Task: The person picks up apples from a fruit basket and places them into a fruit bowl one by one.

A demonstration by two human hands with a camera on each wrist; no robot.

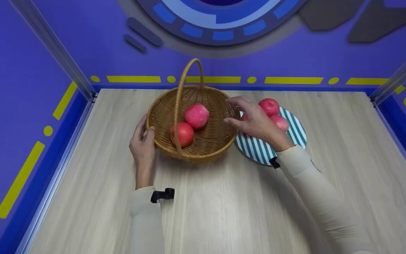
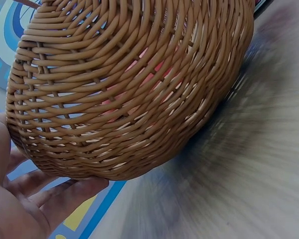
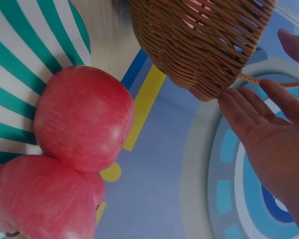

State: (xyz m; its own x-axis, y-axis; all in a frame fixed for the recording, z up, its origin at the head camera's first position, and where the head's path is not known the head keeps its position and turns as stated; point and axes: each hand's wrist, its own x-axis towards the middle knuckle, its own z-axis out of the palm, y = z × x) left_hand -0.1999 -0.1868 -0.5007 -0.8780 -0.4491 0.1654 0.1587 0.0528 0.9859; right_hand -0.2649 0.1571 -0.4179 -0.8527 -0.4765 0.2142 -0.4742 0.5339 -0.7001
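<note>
A brown wicker basket point(image 1: 203, 151) with a tall handle point(image 1: 179, 102) stands toward the back, holding two red apples point(image 1: 197, 115). At its left side, my left hand point(image 1: 143, 144) touches the outer wall with fingers nearly straight. The left wrist view shows its fingers point(image 2: 74, 194) against the woven side. My right hand point(image 1: 256, 120) is at the basket's right rim, thumb apart from the fingers. In the right wrist view, its fingertips point(image 3: 229, 99) touch the basket's outside. Several apples point(image 3: 84, 119) rest beside it on a green-and-white striped round plate point(image 1: 294, 135), partly hidden by this hand.
A pale wood-grain table point(image 1: 206, 208) lies under everything. Blue printed panels point(image 1: 100, 46) wall off the back and sides, with metal corner posts point(image 1: 58, 49). The plate sits close to the basket's right side.
</note>
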